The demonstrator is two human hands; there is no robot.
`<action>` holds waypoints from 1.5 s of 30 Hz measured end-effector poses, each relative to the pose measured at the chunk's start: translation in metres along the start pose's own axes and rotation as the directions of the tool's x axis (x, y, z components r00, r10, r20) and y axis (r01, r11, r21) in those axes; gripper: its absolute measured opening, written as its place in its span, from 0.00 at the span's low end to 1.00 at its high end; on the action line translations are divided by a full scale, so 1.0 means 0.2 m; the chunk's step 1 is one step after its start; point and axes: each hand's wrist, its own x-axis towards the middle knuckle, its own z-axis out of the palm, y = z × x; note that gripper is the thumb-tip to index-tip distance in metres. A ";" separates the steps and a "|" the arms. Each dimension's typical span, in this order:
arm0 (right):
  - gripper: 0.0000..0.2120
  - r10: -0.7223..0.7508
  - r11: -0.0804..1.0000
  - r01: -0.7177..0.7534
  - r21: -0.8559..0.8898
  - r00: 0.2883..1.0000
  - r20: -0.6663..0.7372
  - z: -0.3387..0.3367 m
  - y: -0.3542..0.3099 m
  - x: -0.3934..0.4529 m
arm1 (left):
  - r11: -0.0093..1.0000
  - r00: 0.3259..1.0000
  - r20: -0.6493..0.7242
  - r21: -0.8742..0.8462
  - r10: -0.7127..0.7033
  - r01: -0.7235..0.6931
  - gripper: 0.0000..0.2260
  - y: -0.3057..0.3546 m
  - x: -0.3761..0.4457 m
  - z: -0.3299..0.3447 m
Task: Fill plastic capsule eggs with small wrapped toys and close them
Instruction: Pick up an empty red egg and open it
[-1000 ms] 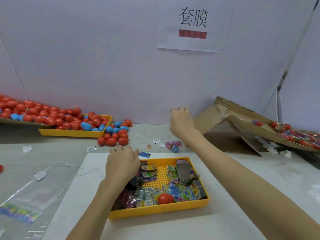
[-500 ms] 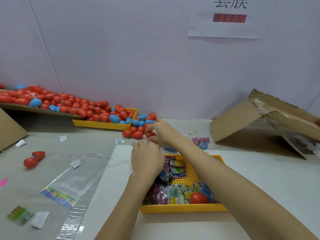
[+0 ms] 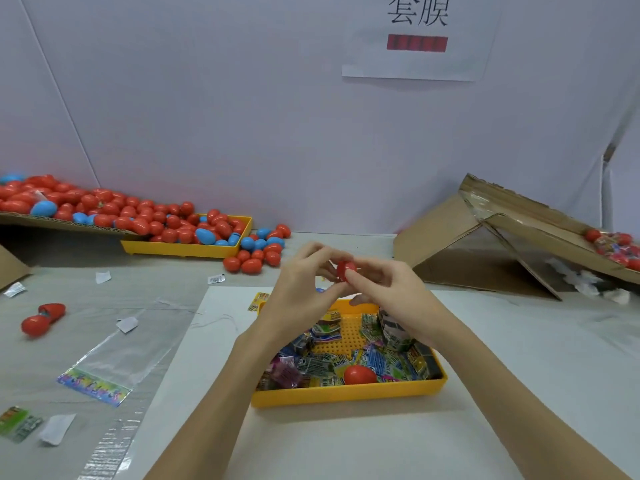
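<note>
So from my head cam, dead centre of the frame, I've got a red capsule egg (image 3: 346,270) pinched between both hands, my left hand (image 3: 302,289) curled round it from the left and my right hand (image 3: 388,289) from the right, fingertips on it from both sides, and my hands cover most of it so I can't tell if it's shut or cracked open. Right under my hands sits the yellow tray (image 3: 346,396) with the wrapped toys (image 3: 322,362) scattered in it, plus one loose red egg (image 3: 359,374) near the front rim; my wrists block the back edge of the tray. Upper left there's a big heap of red and blue eggs (image 3: 104,209) spilling off a cardboard sheet into a second yellow tray (image 3: 183,250), with a few more lying on the table just right of it. Far left, an opened red egg (image 3: 42,319) lies by itself, and below it a clear plastic bag (image 3: 114,365) is lying flat. On the right a cardboard box (image 3: 485,244) is tipped over, with more eggs at the frame's right edge. A paper sign (image 3: 417,39) hangs on the wall, top centre.
</note>
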 end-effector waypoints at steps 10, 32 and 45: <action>0.13 0.046 0.991 -0.010 0.134 0.961 -0.273 0.03 0.02 -0.10 | 0.990 0.985 0.113 0.053 0.128 -0.134 0.20 0.03 -0.01 0.04; 0.11 -0.084 0.988 0.056 -0.142 0.976 -0.199 0.03 0.02 -0.13 | 0.819 0.907 0.213 -0.392 -0.362 0.419 0.10 0.06 -0.01 0.05; 0.18 0.242 0.461 0.051 -0.886 0.953 0.181 -0.08 -0.05 -0.23 | 0.683 0.835 0.125 -0.517 -0.537 0.516 0.14 0.00 0.00 0.02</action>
